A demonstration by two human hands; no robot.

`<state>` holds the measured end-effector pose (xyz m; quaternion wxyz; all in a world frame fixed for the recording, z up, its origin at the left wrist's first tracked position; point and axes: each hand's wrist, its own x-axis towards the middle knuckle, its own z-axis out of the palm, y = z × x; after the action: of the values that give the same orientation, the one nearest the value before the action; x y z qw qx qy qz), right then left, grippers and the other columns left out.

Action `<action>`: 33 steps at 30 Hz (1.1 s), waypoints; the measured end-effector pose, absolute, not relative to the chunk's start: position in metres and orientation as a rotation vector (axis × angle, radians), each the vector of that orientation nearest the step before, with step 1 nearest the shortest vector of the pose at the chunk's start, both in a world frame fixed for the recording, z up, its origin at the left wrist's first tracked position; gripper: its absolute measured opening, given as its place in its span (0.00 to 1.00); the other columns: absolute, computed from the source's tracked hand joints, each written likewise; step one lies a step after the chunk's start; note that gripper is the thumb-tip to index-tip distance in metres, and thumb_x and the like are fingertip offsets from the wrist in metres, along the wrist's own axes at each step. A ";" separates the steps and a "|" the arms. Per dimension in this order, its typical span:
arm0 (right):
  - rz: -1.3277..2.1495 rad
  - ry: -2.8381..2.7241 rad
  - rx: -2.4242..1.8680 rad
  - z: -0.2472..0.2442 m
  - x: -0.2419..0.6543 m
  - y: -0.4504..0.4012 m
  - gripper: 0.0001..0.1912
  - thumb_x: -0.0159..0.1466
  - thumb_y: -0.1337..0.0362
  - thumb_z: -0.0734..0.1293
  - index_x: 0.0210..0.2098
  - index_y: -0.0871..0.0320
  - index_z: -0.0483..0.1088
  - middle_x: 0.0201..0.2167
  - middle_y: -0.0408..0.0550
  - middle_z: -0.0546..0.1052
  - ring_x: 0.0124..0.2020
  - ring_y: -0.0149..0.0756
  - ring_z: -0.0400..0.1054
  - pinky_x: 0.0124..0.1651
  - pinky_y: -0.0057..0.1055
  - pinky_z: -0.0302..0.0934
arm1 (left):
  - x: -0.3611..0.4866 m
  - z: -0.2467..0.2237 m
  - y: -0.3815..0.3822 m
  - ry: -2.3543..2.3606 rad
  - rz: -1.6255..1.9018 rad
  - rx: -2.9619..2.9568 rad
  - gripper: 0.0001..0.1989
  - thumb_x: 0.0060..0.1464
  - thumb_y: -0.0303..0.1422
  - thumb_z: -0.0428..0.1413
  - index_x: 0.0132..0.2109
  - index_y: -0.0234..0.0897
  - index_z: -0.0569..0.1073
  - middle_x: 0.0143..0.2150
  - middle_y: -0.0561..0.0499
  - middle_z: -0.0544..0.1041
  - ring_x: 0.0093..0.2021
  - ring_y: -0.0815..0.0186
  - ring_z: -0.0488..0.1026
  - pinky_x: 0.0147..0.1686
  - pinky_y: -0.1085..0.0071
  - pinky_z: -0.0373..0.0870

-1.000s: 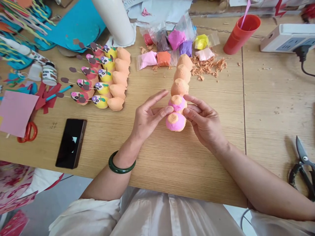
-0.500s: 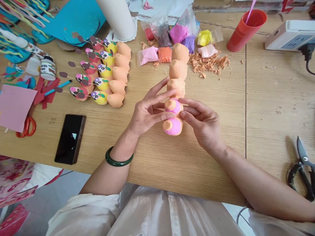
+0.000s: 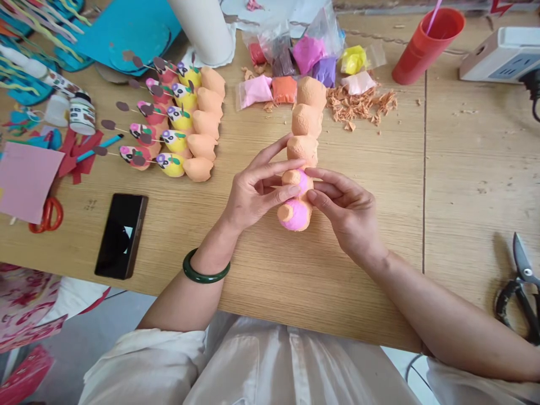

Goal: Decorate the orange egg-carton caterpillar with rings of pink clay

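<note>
An orange row of rounded bumps [image 3: 306,119] lies lengthwise on the wooden table [image 3: 270,270]. Its two nearest bumps carry pink clay [image 3: 299,215], each with a small orange knob on its left side. My left hand [image 3: 257,188] holds the row from the left, thumb and fingers around the second-nearest bump. From the right, my right hand [image 3: 348,208] pinches the same bump between thumb and fingertips. Some of the fingers behind the bump are hidden.
Painted egg-carton rows [image 3: 169,121] stand at the left, near a phone [image 3: 121,236] and red scissors [image 3: 51,215]. Clay packets [image 3: 310,53], orange scraps [image 3: 358,107] and a red cup [image 3: 427,48] lie behind. Black-handled shears [image 3: 523,273] lie at the right.
The view has shifted slightly. Both hands keep their hold on the orange row, with hardly any visible movement.
</note>
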<state>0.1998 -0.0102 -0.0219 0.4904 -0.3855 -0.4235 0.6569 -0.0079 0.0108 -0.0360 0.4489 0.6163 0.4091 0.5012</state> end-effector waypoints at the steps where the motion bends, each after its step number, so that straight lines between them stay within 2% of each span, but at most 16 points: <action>1: 1.593 -1.032 -0.928 -0.022 0.200 -0.010 0.16 0.65 0.56 0.82 0.52 0.48 0.85 0.45 0.44 0.90 0.53 0.44 0.85 0.59 0.44 0.81 | -0.007 -0.035 0.010 1.013 1.242 1.522 0.21 0.58 0.47 0.74 0.57 0.52 0.87 0.77 0.49 0.72 0.73 0.45 0.75 0.53 0.61 0.88; 5: 1.558 -1.047 -0.933 -0.021 0.199 -0.012 0.16 0.65 0.56 0.83 0.51 0.47 0.86 0.43 0.43 0.90 0.49 0.41 0.86 0.58 0.42 0.81 | -0.002 -0.032 0.007 1.023 1.263 1.495 0.17 0.60 0.45 0.73 0.55 0.49 0.88 0.77 0.45 0.72 0.67 0.48 0.81 0.47 0.65 0.87; 9: 1.518 -1.057 -0.949 -0.022 0.199 -0.013 0.17 0.63 0.55 0.84 0.50 0.47 0.86 0.40 0.42 0.89 0.44 0.39 0.85 0.55 0.40 0.81 | 0.002 -0.029 0.004 1.077 1.241 1.422 0.17 0.59 0.46 0.73 0.52 0.45 0.88 0.78 0.43 0.71 0.67 0.46 0.80 0.46 0.64 0.86; 12: 1.530 -1.059 -0.940 -0.025 0.199 -0.012 0.18 0.63 0.56 0.83 0.52 0.46 0.86 0.39 0.41 0.89 0.43 0.38 0.84 0.54 0.39 0.81 | 0.004 -0.026 0.002 1.068 1.238 1.398 0.16 0.61 0.46 0.72 0.52 0.45 0.88 0.78 0.44 0.71 0.72 0.45 0.75 0.48 0.65 0.86; 16: 1.546 -1.010 -0.949 -0.031 0.201 -0.007 0.29 0.64 0.56 0.82 0.63 0.42 0.80 0.41 0.39 0.89 0.45 0.38 0.83 0.56 0.39 0.79 | 0.010 -0.021 -0.001 0.995 1.270 1.294 0.22 0.65 0.50 0.67 0.64 0.54 0.83 0.79 0.52 0.69 0.81 0.45 0.63 0.57 0.64 0.83; 17: 1.559 -0.992 -0.949 -0.032 0.202 -0.006 0.32 0.64 0.56 0.82 0.67 0.41 0.77 0.42 0.39 0.89 0.46 0.38 0.83 0.57 0.39 0.78 | 0.011 -0.020 -0.002 0.989 1.288 1.217 0.24 0.65 0.50 0.67 0.66 0.56 0.81 0.79 0.54 0.69 0.80 0.46 0.65 0.59 0.64 0.83; 19: 1.595 -0.954 -0.941 -0.034 0.204 -0.003 0.38 0.64 0.56 0.81 0.72 0.39 0.72 0.42 0.39 0.89 0.46 0.38 0.83 0.58 0.39 0.77 | 0.013 -0.019 -0.002 0.982 1.299 1.012 0.26 0.63 0.48 0.70 0.66 0.57 0.80 0.78 0.54 0.71 0.73 0.50 0.74 0.58 0.65 0.83; 21: 1.631 -0.919 -0.933 -0.035 0.206 0.000 0.41 0.64 0.56 0.81 0.74 0.39 0.69 0.41 0.38 0.88 0.47 0.37 0.82 0.58 0.38 0.76 | 0.013 -0.018 -0.001 0.956 1.259 0.800 0.25 0.61 0.43 0.72 0.63 0.51 0.81 0.74 0.52 0.75 0.62 0.56 0.83 0.53 0.66 0.84; 23: 1.661 -0.874 -0.939 -0.035 0.208 0.003 0.41 0.63 0.57 0.82 0.72 0.39 0.70 0.40 0.38 0.87 0.47 0.37 0.82 0.58 0.37 0.75 | 0.011 -0.018 0.001 0.910 1.197 0.640 0.22 0.59 0.39 0.73 0.59 0.45 0.82 0.67 0.49 0.81 0.55 0.61 0.84 0.52 0.66 0.83; 26: 1.685 -0.809 -0.960 -0.034 0.211 0.007 0.39 0.61 0.58 0.82 0.70 0.39 0.73 0.38 0.37 0.86 0.45 0.36 0.81 0.56 0.37 0.75 | 0.009 -0.017 0.003 0.843 1.115 0.525 0.21 0.57 0.35 0.74 0.56 0.40 0.82 0.57 0.47 0.86 0.54 0.61 0.84 0.56 0.66 0.81; 30: 1.747 -0.784 -1.003 -0.033 0.213 0.008 0.37 0.60 0.59 0.82 0.68 0.40 0.74 0.37 0.36 0.85 0.42 0.36 0.80 0.51 0.35 0.75 | 0.016 -0.018 0.000 0.810 1.035 0.525 0.30 0.54 0.34 0.75 0.63 0.42 0.80 0.56 0.48 0.86 0.61 0.58 0.82 0.59 0.66 0.78; 33: 1.823 -0.741 -1.000 -0.031 0.214 0.008 0.30 0.62 0.59 0.80 0.63 0.43 0.77 0.38 0.37 0.84 0.40 0.34 0.80 0.49 0.34 0.76 | 0.024 -0.021 -0.003 0.882 1.082 0.517 0.30 0.53 0.32 0.75 0.62 0.44 0.80 0.51 0.52 0.86 0.54 0.62 0.83 0.55 0.68 0.77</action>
<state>0.2138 0.0081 -0.0311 0.4504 -0.4047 -0.2998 0.7372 0.0236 -0.0028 -0.0208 0.7354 0.2352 0.4015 0.4925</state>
